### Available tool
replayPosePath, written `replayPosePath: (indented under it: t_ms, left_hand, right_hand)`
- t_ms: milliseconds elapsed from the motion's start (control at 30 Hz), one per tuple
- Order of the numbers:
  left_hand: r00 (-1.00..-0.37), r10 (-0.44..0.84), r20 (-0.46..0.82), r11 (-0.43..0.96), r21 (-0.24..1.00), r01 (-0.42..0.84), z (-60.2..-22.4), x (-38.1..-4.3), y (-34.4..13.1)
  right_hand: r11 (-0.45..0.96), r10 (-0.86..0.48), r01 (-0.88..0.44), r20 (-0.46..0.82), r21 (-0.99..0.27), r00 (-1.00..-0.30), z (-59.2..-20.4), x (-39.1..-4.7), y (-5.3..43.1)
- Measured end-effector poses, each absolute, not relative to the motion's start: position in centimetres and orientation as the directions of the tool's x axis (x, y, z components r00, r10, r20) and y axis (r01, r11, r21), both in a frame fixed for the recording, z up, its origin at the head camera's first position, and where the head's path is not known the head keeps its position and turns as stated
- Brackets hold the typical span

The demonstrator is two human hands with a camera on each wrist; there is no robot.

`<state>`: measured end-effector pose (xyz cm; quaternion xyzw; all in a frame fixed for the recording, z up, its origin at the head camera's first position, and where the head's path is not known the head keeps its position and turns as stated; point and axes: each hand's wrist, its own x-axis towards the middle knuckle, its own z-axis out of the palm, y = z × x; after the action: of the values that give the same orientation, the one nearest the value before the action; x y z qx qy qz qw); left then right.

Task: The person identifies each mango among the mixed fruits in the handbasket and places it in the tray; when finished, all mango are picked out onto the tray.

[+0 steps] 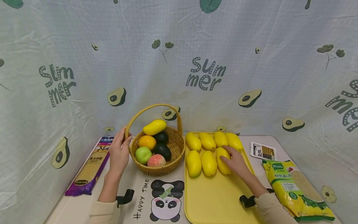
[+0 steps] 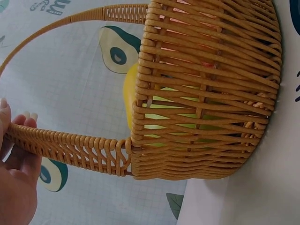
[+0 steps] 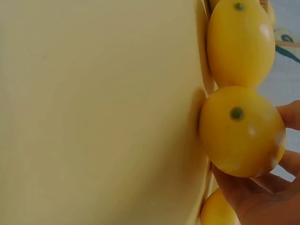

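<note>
My left hand [image 1: 118, 152] grips the left side of the handle [image 2: 70, 146] of a wicker basket [image 2: 211, 154], thumb and fingers on either side of it. Inside the basket lie a yellow mango [image 1: 155, 127], an orange [image 1: 147, 143], a green apple [image 1: 143, 155], a peach [image 1: 156, 161] and two dark avocados [image 1: 162, 151]. On the yellow tray [image 1: 218, 196], my right hand [image 1: 236, 161] holds the rightmost front mango [image 3: 241, 133], fingers and thumb around its side. Several other mangoes [image 1: 208, 163] sit in two rows beside and behind it, at the tray's far end.
A purple pasta packet [image 1: 92, 168] lies at the far left. To the tray's right are a small flat packet [image 1: 263, 151] and a yellow-green Knorr bag [image 1: 296, 189]. A printed panda [image 1: 166, 205] marks the table before the basket. A patterned curtain [image 1: 173, 87] hangs behind.
</note>
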<state>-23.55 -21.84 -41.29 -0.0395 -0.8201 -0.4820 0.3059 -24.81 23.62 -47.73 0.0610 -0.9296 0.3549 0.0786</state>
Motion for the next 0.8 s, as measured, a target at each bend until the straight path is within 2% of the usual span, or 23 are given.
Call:
replayPosePath:
  t_ms: [433,800]
  left_hand:
    - [-0.811,-0.228,0.539,0.522,0.77,0.366,-41.4,-23.5,-21.8]
    - [-0.815,-0.227,0.532,0.526,0.772,0.357,-41.4,-23.6,-21.9]
  right_hand:
    - [0.684,-0.008,-0.069,0.087,-0.726,-0.996,-48.3,-24.4,24.2]
    - [0.74,-0.005,-0.066,0.093,-0.669,-0.996,-48.4,-23.9,24.9]
